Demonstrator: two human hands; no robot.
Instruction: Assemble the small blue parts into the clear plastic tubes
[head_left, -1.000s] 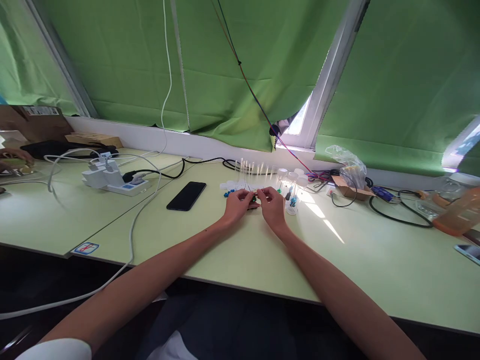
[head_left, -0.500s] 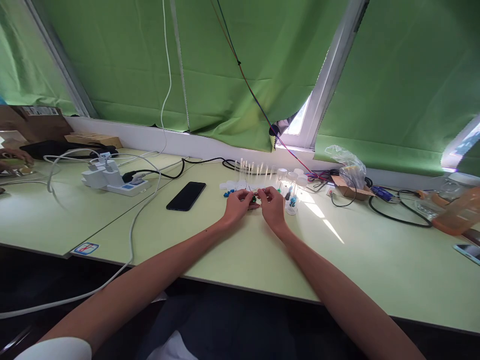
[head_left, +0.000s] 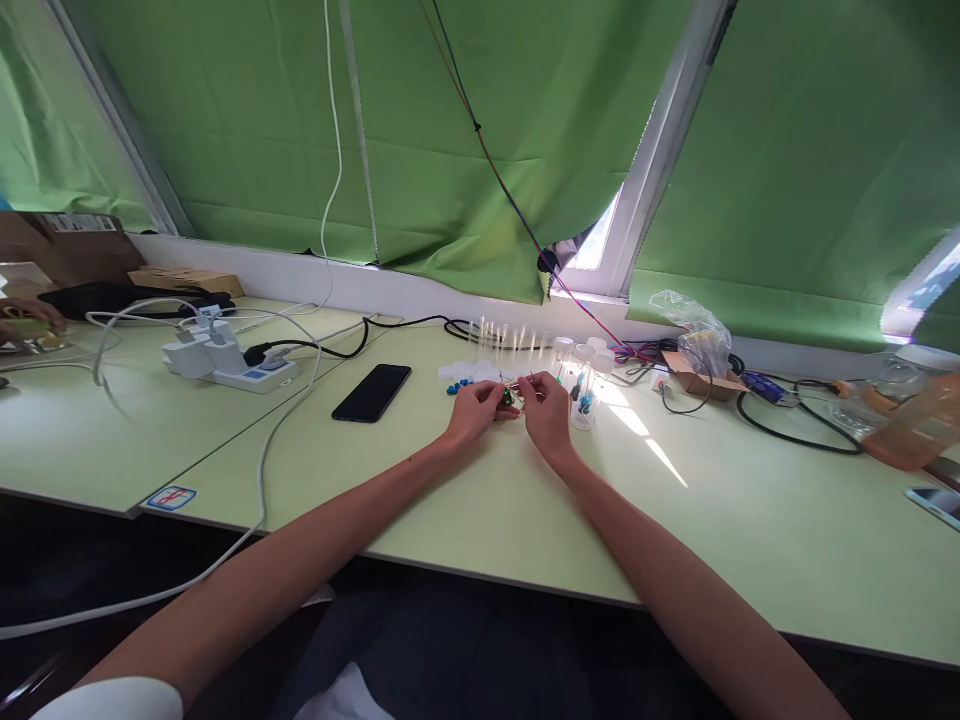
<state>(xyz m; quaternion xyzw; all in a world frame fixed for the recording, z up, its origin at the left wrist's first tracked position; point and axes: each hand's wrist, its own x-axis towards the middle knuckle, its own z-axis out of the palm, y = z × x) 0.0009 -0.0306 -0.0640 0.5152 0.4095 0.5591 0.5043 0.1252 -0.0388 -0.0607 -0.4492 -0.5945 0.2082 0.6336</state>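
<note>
Mid-table, a hand's work on a pale green flat tabletop (head_left: 480, 510): the left hand (head_left: 472, 411) has a small, shiny dark-green piece (head_left: 508, 398) pinched in its fingertips, just over the surface. Clock face centred on that piece, 12 = far side.

Right hand (head_left: 547, 411) at 3, fingertips bunched close to the piece. A thin dark strand (head_left: 531, 375) shows by them; can't tell if it's gripped or only brushed. Too small to read the contact.

Around it: small shiny blue round pieces (head_left: 458, 387) at 9, just beside the left hand. Row of thin, clear upright tubes (head_left: 504, 345) at 12. Clear cylinders with round white lids (head_left: 589, 385) at 2 to 3, near the right hand. Flat black rectangular phone (head_left: 373, 392) at 9, further out, untouched.

Step in hand, as judged: fine two-handed fingertip work on the green piece. Looks mid-step; both hands in close, nothing set down.

Next move likely calls for a firm left pinch and small, precise right fingertip motion. Green piece looks easy to drop, so low over the tabletop is sensible.
</note>
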